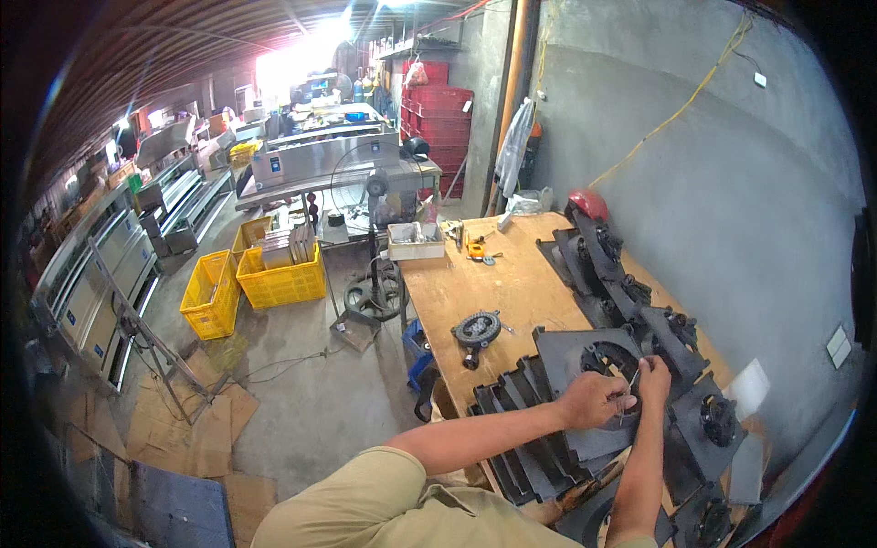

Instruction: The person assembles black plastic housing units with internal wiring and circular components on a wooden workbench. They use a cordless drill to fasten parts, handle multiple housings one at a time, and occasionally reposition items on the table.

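Note:
In front of me a square black panel (565,352) with a round opening rests on top of a stack of similar dark panels (516,434). My left hand (594,400) is over the near side of the opening, its fingers curled in a pinch. Just to its right, my right hand (653,379) is closed at the rim of the same opening. A thin, light strand seems to run between the fingertips, too fine to name. To the left of the stack lies a black round fan-like part (477,329) with a short knob-like end.
More black panels with round fittings (717,420) lie along the wall side of the wooden table (493,283). Farther up are a yellow tool (476,248) and a white box (416,242). A pedestal fan (375,187) and yellow crates (283,283) stand left of the table.

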The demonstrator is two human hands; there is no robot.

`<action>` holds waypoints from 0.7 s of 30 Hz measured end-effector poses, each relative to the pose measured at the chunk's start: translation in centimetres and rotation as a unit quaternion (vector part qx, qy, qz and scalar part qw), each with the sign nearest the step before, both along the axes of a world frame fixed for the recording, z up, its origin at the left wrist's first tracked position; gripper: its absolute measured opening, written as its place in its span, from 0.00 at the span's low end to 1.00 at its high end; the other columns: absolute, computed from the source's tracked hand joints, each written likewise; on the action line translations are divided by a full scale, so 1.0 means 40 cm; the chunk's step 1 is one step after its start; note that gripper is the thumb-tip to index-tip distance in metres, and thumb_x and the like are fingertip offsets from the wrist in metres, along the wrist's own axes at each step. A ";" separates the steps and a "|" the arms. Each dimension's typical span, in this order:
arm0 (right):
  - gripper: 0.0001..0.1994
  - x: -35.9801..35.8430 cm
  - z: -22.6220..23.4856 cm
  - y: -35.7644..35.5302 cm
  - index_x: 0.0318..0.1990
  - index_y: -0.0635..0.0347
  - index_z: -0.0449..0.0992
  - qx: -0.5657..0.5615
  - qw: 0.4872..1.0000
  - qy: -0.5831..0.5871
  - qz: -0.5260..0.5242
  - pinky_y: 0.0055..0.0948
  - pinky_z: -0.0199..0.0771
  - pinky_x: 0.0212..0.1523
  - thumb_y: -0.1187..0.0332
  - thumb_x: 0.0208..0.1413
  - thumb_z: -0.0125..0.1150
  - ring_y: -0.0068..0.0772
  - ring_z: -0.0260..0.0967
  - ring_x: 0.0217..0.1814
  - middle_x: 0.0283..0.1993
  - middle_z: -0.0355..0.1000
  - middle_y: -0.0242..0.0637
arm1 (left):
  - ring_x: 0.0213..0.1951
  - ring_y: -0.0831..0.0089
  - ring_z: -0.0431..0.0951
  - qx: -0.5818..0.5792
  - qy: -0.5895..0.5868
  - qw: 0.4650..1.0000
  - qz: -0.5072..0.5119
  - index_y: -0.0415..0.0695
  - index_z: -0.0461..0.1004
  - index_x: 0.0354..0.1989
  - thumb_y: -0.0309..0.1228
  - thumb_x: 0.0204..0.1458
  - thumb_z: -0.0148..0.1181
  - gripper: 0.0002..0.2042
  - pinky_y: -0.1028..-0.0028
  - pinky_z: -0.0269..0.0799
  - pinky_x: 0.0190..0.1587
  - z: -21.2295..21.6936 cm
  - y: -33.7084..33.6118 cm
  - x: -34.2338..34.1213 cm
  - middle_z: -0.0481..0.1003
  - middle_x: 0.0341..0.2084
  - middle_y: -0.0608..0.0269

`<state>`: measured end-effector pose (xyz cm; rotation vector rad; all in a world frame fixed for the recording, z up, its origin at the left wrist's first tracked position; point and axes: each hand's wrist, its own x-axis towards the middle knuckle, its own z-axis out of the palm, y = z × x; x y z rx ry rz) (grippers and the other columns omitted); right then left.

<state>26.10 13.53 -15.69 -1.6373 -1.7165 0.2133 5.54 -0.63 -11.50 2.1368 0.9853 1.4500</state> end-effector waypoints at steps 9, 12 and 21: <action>0.28 -0.024 0.058 -0.048 0.54 0.52 0.74 -0.130 0.986 -0.065 -0.086 0.58 0.64 0.56 0.48 0.49 0.67 0.51 0.70 0.59 0.53 0.76 0.45 | 0.20 0.66 0.70 -0.151 -0.109 0.982 0.019 0.38 0.77 0.35 0.45 0.56 0.61 0.18 0.66 0.67 0.27 0.015 -0.058 -0.042 0.70 0.17 0.52; 0.32 -0.030 0.062 -0.046 0.55 0.51 0.72 -0.171 0.973 -0.136 -0.076 0.57 0.62 0.60 0.48 0.43 0.72 0.48 0.67 0.63 0.58 0.72 0.44 | 0.21 0.73 0.67 -0.146 -0.081 0.984 0.067 0.38 0.77 0.35 0.46 0.56 0.62 0.19 0.68 0.66 0.27 0.009 -0.074 -0.056 0.69 0.16 0.54; 0.26 -0.015 0.037 -0.014 0.55 0.54 0.71 -0.173 0.977 -0.119 -0.023 0.56 0.65 0.58 0.62 0.44 0.64 0.51 0.66 0.62 0.57 0.72 0.43 | 0.20 0.68 0.67 -0.171 -0.050 0.982 0.059 0.38 0.73 0.33 0.46 0.62 0.54 0.19 0.66 0.64 0.26 -0.009 -0.109 -0.054 0.68 0.16 0.53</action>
